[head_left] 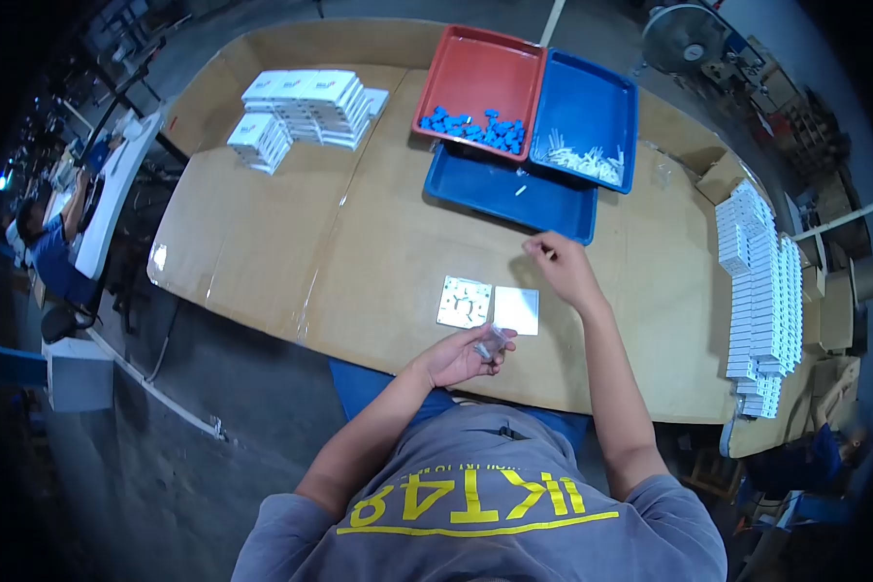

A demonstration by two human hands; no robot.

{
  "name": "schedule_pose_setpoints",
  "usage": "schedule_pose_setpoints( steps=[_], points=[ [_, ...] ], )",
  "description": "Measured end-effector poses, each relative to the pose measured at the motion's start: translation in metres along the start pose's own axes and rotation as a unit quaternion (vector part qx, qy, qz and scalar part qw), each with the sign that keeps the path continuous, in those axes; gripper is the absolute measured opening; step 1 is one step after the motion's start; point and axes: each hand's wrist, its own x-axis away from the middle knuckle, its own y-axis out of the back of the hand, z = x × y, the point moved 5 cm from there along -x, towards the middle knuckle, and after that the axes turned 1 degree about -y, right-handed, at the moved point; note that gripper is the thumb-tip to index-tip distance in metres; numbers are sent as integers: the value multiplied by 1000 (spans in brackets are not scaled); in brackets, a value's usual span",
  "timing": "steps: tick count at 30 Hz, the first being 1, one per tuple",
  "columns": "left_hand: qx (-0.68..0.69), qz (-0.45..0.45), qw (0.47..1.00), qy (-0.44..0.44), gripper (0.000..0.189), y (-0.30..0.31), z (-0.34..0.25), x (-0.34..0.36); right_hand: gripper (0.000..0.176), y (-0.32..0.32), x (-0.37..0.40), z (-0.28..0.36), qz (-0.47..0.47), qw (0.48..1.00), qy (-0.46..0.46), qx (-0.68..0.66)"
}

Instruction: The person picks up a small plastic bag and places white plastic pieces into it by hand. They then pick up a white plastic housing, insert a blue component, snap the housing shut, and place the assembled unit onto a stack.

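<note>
My left hand point(459, 360) is near the table's front edge, palm turned up, with its fingers around a small clear plastic bag point(493, 343). What the bag holds is too small to make out. Just beyond it lie a white square plate with dark markings and fittings point(464, 303) and a plain white square piece point(517, 310), side by side. My right hand point(565, 270) hovers up and to the right of these, below the lower blue tray point(509, 199). Its fingers are curled into a pinch; anything between them is hidden.
Small blue parts lie in a red tray point(485, 73), white slim pieces in a blue tray point(587, 107). White boxes point(306, 102) are stacked at the back left, and more white boxes point(761, 291) at the right. People sit at both sides; a fan point(684, 44) stands behind.
</note>
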Motion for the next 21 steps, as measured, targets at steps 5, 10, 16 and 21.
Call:
schedule_pose_setpoints(
  steps=[5,10,16,21],
  points=[
    [5,12,1000,5,57,0,-1,-1,22,15,-79,-40,-88,989,16,116],
    [13,1,1000,18,59,-3,-2,-2,26,7,-131,-63,-82,973,23,215],
    [5,-7,1000,15,61,-9,-4,-1,25,-10,-154,-85,-61,962,82,253],
    [3,-10,1000,16,63,-5,-3,-2,20,-8,-158,-103,-83,994,30,67]
  ],
)
